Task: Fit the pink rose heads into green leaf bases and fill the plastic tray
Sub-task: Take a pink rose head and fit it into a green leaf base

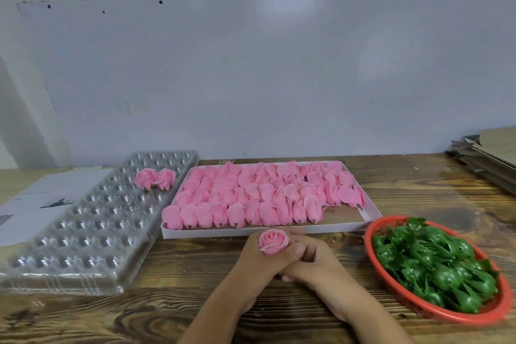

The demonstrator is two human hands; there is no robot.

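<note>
Pink rose head (273, 241) sat up in both hands near the counter's (391, 193) front-middle edge, bloom facing up. Left hand (261, 258) had its grip wrapped round the rose from below, thumb along the right side. Right hand (312, 261) curled in against the left, fingers tucked under; whether it also pinched the rose base, couldn't tell, hidden by the left hand.

Clear plastic tray (83, 232) lay toward the counter's left edge, w/ two finished roses (155, 179) side by side in pockets near its far right corner. Just right of it, touching or nearly so, a white cardboard box (371, 211) held rows of loose pink rose heads (251, 198), stems pointing toward the front edge; bare strip showed at the box's front right corner.

Red oval basket (371, 232) of green leaf bases (435, 262) sat by the counter's right front corner, near the right hand. Paper sheets (42, 198) lay at the left edge beside the tray, flattened cardboard (491, 153) at the far right corner.
</note>
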